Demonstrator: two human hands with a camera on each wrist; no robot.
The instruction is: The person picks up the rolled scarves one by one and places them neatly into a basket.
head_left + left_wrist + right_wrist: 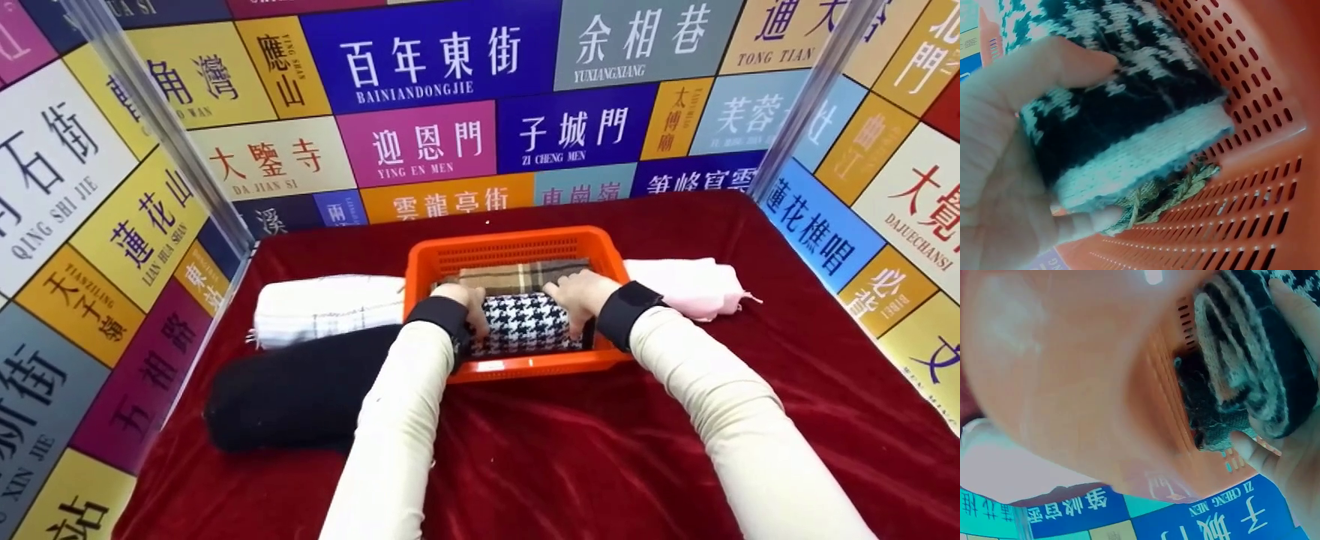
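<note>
Head view: black cloth roll (289, 394), left of centre. Left hand (466, 300) grips left end of folded houndstooth knit (525, 322), inside orange plastic basket (525, 367), frame centre; long axis left–right, ends facing either side. Right hand (583, 294) grips right end. Pink cloth (682, 286), right of centre.

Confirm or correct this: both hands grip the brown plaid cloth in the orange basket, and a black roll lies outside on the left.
Not the brown plaid cloth: the left hand and right hand grip the houndstooth roll, as the head view shows. The orange basket and the black roll outside on the left are correct.
</note>
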